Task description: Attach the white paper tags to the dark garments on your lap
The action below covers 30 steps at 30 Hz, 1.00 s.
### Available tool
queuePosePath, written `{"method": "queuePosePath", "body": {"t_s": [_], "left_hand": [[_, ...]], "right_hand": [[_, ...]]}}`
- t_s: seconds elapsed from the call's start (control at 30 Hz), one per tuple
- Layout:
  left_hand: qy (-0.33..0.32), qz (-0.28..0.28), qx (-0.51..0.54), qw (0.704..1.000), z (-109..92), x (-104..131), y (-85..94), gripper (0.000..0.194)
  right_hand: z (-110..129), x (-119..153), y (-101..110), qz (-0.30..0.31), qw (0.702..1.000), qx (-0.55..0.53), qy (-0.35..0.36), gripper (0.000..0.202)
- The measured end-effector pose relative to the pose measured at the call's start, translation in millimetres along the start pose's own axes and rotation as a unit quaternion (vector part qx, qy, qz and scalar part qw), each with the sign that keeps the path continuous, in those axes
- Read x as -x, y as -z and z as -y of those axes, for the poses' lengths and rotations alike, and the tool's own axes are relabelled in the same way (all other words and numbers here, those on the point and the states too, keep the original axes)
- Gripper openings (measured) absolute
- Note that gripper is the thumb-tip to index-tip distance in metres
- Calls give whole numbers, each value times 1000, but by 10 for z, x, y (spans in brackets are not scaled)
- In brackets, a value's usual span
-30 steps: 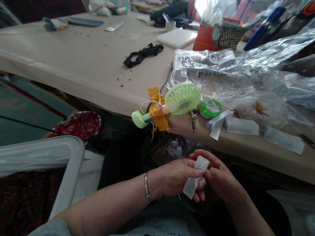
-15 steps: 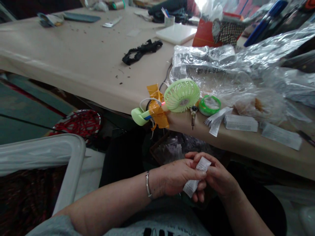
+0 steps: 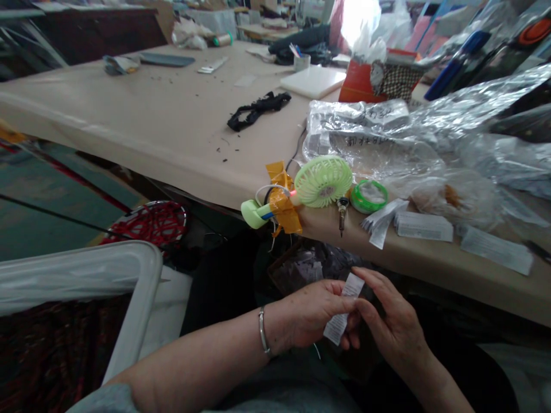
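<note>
A narrow white label (image 3: pixel 353 284) with printed lines is pinched between the thumb and fingers of my left hand (image 3: pixel 314 312), above my lap. The label slants, its lower end showing under my left thumb. Right beside it is my right hand (image 3: pixel 396 321), with thumb and index finger spread apart. The right index fingertip is by the label's upper end, and the right thumb tip is close to my left thumb. Whether the right fingers touch the label I cannot tell. My other right fingers are partly hidden.
Along the table edge (image 3: pixel 327 229) are a green fan (image 3: pixel 322 180) fixed with orange tape (image 3: pixel 284 209), a soldering-iron-like tool (image 3: pixel 342 218), a green round container (image 3: pixel 369 196) and stacked labels (image 3: pixel 424 226). Plastic bags (image 3: pixel 374 137) lie behind. A white bin (image 3: pixel 148 269) stands at left.
My right hand has opened, its thumb and fingers parting and shifting slightly right. My left hand keeps the label. The view has tilted up, showing more of the room.
</note>
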State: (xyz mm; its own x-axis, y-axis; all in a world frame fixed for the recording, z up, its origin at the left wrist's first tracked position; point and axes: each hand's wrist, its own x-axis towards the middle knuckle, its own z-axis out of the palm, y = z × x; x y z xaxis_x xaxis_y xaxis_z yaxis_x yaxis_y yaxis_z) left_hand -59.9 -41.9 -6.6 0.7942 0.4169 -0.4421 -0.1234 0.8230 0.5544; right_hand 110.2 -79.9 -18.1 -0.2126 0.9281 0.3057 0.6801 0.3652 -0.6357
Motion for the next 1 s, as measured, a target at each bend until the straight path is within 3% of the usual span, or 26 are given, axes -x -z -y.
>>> {"method": "queuePosePath", "body": {"t_s": [0.17, 0.3, 0.37, 0.47, 0.53, 0.6, 0.7, 0.83, 0.9, 1.0], "left_hand": [[0, -1, 2, 1000, -3, 14, -7, 26], [-24, 10, 8, 1000, 25, 7, 18, 30], [-36, 4, 6, 999, 36, 4, 28, 30], [-48, -24, -11, 999, 37, 5, 22, 26], [-60, -42, -26, 997, 29, 9, 5, 23], [-73, -62, -43, 994, 19, 16, -14, 22], [-91, -85, -75, 989, 3, 25, -20, 23], [-125, -100, -137, 977, -44, 29, 46, 21], [-170, -128, -206, 955, -99, 34, 92, 16], [-238, -198, -313, 898, -216, 52, 135, 13]], "right_hand": [[9, 5, 2, 8, 1000, -15, -12, 38], [21, 18, -20, -23, 984, -123, -129, 42], [25, -2, -46, -29, 949, -228, -216, 36], [32, -73, -100, -13, 865, -390, -315, 25], [44, -135, -136, -2, 815, -459, -354, 23], [63, -192, -166, -5, 790, -491, -367, 24], [80, -256, -199, -6, 791, -501, -352, 25], [67, -327, -226, 0, 820, -470, -327, 25], [65, -380, -229, -19, 840, -445, -309, 23], [88, -478, -221, -45, 872, -397, -284, 23]]}}
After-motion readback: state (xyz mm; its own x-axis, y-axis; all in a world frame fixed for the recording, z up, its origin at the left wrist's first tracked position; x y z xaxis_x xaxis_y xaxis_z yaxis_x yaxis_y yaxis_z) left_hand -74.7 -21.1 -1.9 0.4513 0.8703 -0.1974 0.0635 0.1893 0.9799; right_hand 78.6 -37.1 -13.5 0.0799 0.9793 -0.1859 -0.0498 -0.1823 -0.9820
